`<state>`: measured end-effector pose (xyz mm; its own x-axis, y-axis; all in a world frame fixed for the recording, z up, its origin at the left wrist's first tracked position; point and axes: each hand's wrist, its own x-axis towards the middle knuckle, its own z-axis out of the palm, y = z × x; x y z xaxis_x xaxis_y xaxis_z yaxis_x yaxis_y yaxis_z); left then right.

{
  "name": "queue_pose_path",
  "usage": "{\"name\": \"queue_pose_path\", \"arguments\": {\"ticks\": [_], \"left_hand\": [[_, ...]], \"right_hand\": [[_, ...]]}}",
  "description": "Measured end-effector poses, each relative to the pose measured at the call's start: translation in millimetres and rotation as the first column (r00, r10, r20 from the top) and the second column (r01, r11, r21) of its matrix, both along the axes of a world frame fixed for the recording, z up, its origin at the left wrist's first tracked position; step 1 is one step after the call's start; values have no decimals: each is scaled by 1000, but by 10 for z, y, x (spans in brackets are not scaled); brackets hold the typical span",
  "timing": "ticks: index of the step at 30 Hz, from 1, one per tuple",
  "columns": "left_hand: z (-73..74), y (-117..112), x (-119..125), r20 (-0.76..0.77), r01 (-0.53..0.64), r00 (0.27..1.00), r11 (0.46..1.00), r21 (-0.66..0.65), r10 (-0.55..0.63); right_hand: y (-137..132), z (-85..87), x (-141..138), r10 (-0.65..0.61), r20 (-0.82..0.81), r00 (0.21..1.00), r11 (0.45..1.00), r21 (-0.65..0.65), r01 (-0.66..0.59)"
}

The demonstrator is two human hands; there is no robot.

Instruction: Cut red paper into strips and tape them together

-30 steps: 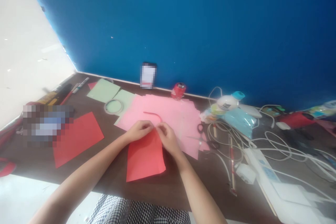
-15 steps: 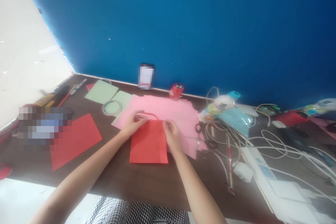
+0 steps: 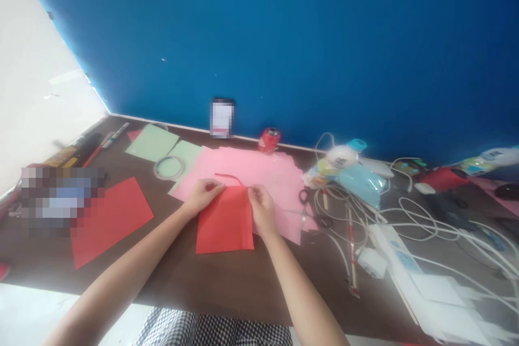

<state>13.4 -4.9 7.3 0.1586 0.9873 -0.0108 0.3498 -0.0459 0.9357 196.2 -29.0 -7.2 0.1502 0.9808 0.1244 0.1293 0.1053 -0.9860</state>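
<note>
A red paper sheet lies on the dark table in front of me, partly over a spread of pink sheets. My left hand pinches its far left corner with curled fingers. My right hand grips its far right edge, fingers closed on the paper. A thin curled red paper strip lies just beyond the sheet's top edge.
A second red sheet lies at left, green sheets and a tape ring behind it. Scissors, a red can, a white bottle, a power strip and tangled cables crowd the right.
Both hands slid apart from the sheet's top middle to its two far corners. The red sheet was turned square and moved away from me onto the pink sheets.
</note>
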Motion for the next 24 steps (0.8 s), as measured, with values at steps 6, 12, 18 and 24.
{"name": "queue_pose_path", "arguments": {"ticks": [6, 12, 18, 24], "left_hand": [[-3, 0, 5, -11, -10, 1000, 1000, 1, 10], [2, -7, 17, -48, 6, 999, 995, 96, -1], [-27, 13, 16, -32, -17, 999, 995, 93, 20], [-34, 3, 22, -1, -35, 999, 999, 36, 35]], "right_hand": [[-4, 17, -9, 2, 10, 1000, 1000, 10, -2], [-5, 12, -6, 26, -40, 999, 998, -53, -28], [-6, 11, -5, 7, -34, 999, 998, -64, -9], [-11, 24, -22, 1, -30, 1000, 1000, -27, -2]]}}
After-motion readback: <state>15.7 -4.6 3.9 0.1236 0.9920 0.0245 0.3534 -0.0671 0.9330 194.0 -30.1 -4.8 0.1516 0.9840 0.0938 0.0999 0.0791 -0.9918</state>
